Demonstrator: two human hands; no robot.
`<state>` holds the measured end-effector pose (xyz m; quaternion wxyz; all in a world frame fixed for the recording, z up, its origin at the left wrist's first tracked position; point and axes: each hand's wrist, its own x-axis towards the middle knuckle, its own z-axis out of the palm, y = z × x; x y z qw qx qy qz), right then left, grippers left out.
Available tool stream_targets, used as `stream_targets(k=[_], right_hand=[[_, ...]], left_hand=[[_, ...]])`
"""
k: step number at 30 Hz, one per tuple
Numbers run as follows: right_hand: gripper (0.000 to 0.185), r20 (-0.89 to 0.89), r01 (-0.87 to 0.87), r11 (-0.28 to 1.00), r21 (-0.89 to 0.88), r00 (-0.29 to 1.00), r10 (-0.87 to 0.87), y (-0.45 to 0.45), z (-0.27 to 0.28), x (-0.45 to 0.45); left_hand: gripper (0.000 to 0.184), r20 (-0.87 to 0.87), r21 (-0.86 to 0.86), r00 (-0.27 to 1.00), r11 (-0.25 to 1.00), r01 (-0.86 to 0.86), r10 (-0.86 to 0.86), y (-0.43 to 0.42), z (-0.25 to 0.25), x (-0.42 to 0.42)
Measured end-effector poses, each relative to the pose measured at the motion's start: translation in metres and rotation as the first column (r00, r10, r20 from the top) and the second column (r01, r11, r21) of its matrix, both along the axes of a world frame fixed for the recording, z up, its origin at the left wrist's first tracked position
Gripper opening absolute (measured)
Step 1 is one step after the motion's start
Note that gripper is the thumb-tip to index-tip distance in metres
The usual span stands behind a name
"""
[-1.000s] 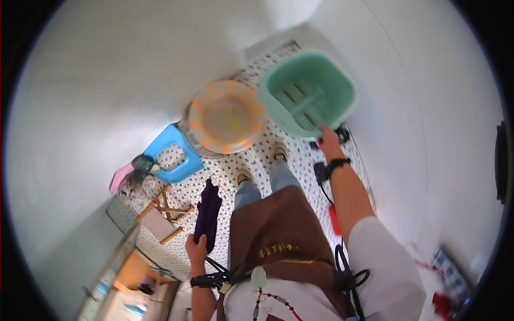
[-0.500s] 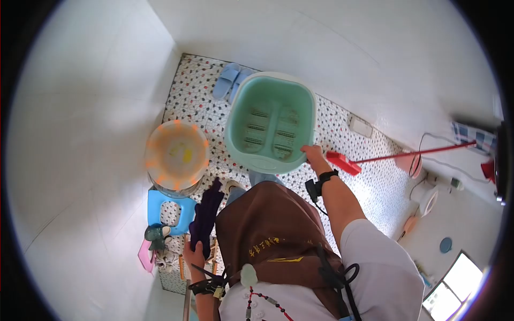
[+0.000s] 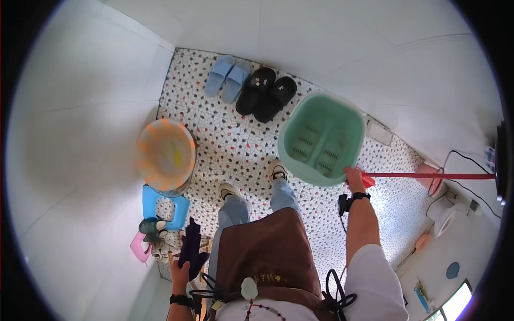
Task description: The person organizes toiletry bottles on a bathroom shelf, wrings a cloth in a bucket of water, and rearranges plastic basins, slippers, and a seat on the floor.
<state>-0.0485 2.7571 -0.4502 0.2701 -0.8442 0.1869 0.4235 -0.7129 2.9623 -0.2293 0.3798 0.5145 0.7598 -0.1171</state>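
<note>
My right hand (image 3: pixel 354 180) is closed on the near right corner of a green plastic foot tub (image 3: pixel 322 174), whose inside has a ridge down the middle and dark slotted patches. My left hand (image 3: pixel 181 273) grips a dark purple cloth (image 3: pixel 191 247) that sticks up from my fingers at the lower left. Just beyond my right hand is the red head of a long-handled tool (image 3: pixel 428 175), partly covered by the hand.
Blue slippers (image 3: pixel 219 75) and black slippers (image 3: pixel 266 95) stand along the far wall. On the left are an orange-patterned basin (image 3: pixel 147 155), a blue stool (image 3: pixel 181 211) and green shoes (image 3: pixel 150 227). A floor drain cover (image 3: pixel 380 132) lies right of the tub.
The tub has moved right with my right hand, and the black slippers have come into view. My left hand, still holding the cloth, sits slightly lower in view.
</note>
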Motion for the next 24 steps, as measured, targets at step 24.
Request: stream_targets(k=[24], right_hand=[[0.059,0.332,-0.722,0.581,0.376,0.69,0.643,0.229,-0.074,-0.168]], left_hand=[[0.03,0.079,-0.1,0.941,0.942,-0.321,0.329,-0.058,-0.011,0.031]])
